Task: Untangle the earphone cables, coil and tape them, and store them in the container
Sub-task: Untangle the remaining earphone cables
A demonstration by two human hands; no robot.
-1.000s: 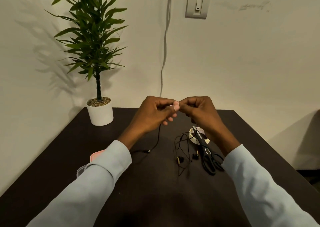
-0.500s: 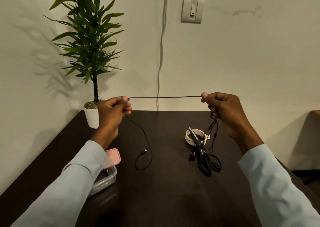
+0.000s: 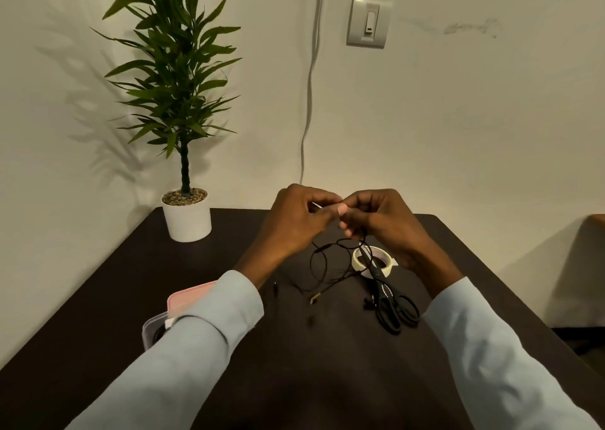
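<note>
Two hands, raised together above the far middle of the dark surface [image 3: 131, 298]. Left hand [image 3: 294, 223]: fingers curled, thumb and forefinger pinched on a short length of the earphone cable [image 3: 322, 266]. Right hand [image 3: 383, 220]: fingers likewise curled, closed on the same cable, its fingertips touching those of the left hand. Both sleeves pale blue.

Earphone cable: thin, black. From the pinch it hangs down under the right hand and lies in loose, overlapping loops on the surface below and between the hands. One small end piece [image 3: 315, 298], light-coloured, rests on the surface at the near edge of the loops; detail too small to tell.

Tape roll [image 3: 386, 259]: cream, lying flat on the surface, just right of the cable loops and partly under the right wrist.

Scissors [image 3: 391, 302]: black, shut, blades resting across the tape roll, handles toward the person.

Container [image 3: 157, 328]: clear, with a pink lid [image 3: 190, 295] sitting askew on it, at the left side of the surface, partly hidden by the left sleeve. Well apart from the cable.

Potted plant [image 3: 186, 220]: white pot, green leaves, at the far left corner of the surface.

Wall: light switch [image 3: 369, 21] and a pale cord [image 3: 309, 102] running down.
</note>
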